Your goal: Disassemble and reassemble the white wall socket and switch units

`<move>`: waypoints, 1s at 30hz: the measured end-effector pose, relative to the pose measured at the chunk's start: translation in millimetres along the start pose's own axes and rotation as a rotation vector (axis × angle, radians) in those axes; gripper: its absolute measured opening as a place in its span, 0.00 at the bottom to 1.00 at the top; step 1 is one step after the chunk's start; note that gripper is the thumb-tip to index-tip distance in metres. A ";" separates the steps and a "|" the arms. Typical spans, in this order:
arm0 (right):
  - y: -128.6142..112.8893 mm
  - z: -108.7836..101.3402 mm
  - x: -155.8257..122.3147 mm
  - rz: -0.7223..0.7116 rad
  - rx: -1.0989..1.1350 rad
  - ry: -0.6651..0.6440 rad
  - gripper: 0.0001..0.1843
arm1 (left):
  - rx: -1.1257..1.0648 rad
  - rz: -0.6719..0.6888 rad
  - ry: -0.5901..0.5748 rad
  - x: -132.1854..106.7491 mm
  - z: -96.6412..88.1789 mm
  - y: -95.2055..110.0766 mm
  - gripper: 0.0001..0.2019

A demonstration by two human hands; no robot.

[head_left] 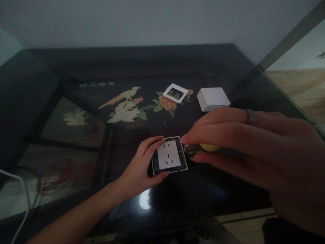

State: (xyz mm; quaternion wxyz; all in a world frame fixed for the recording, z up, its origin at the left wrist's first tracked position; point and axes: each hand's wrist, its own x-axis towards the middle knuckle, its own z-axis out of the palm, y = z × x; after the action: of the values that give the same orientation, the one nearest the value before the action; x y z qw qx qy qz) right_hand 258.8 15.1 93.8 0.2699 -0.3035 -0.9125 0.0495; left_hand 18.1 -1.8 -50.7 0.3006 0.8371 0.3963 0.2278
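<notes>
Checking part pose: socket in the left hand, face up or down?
Face up. The socket shows its white front with the pin slots toward the camera; the left hand grips its left edge.

So the socket (169,155) sits on the table (198,193) up front, left hand (142,166) at its left, screwdriver (200,148) at its right edge, screw (165,124) just behind, frame (175,93) farther back with the box (213,98) to its right.

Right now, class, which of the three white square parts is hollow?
The white frame on the painted flowers; the white box beside it and the socket in the left hand are solid.
</notes>
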 end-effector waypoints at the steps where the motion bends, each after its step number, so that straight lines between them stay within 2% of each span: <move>1: 0.2 0.8 -0.3 0.003 -0.028 -0.008 0.06 | 0.000 0.000 0.001 0.0 0.0 -0.3 0.39; 7: -2.1 3.0 -1.3 -0.011 -0.125 -0.040 0.06 | 0.002 0.020 0.014 0.3 -0.1 -0.6 0.39; 12: -5.2 -3.8 -0.5 0.004 0.013 -0.188 0.17 | 0.009 0.018 0.012 -0.3 -0.4 1.1 0.39; 15: -4.6 -5.4 -0.8 0.039 0.092 -0.158 0.19 | 0.005 0.017 0.009 -1.0 -0.1 0.6 0.39; 17: -2.5 -3.2 -1.4 0.026 0.068 -0.125 0.17 | -0.001 0.019 0.009 -0.9 0.3 -0.4 0.39; 22: 0.5 6.8 -2.0 0.022 -0.232 -0.031 0.06 | 0.005 0.020 0.009 0.1 0.7 -1.6 0.39; 25: -0.1 8.4 -1.2 0.034 -0.306 -0.022 0.09 | 0.004 0.014 0.005 0.3 0.2 -0.5 0.39; 27: -0.4 6.3 -0.2 0.026 -0.225 -0.070 0.13 | 0.002 0.004 -0.001 0.2 -0.3 0.5 0.39; 30: -2.0 1.1 1.7 0.026 0.014 -0.154 0.22 | -0.001 -0.015 -0.009 -0.1 -0.6 1.3 0.39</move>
State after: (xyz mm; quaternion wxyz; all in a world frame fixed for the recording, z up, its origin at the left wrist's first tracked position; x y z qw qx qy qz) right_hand 256.1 14.5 94.1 0.2004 -0.3088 -0.9261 0.0824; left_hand 18.4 -2.3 -49.3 0.3047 0.8349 0.4010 0.2221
